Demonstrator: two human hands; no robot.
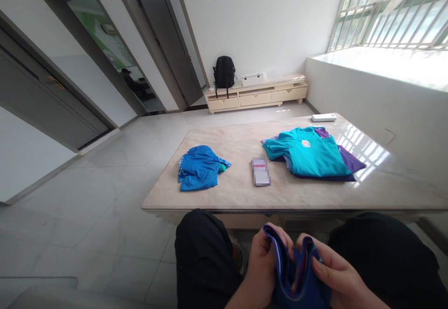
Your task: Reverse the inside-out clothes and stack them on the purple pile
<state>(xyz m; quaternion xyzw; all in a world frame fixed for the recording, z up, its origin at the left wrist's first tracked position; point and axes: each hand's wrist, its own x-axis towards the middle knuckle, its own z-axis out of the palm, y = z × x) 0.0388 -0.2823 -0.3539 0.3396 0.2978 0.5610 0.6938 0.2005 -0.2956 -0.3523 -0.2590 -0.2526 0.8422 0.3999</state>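
A dark blue cloth garment (303, 295) with a thin light and red line along its edge is held up between my knees. On its left side, my left hand (262, 257) pinches the edge, thumb and fingers closed on the fabric. My right hand (334, 269) grips the opposite edge the same way, so a gap shows between the two edges. The garment's lower part runs out of the picture, and its kind cannot be made out. Beyond my hands, a crumpled bright blue garment (201, 169) lies on the marble-topped table (234, 197).
A stack of shirts with a turquoise one (311, 155) on top lies at the table's right. Left of it is a phone-sized blurred item (261, 172). A white oblong object (324, 117) rests at the far edge. A black backpack (224, 72) stands on a low cabinet (255, 99).
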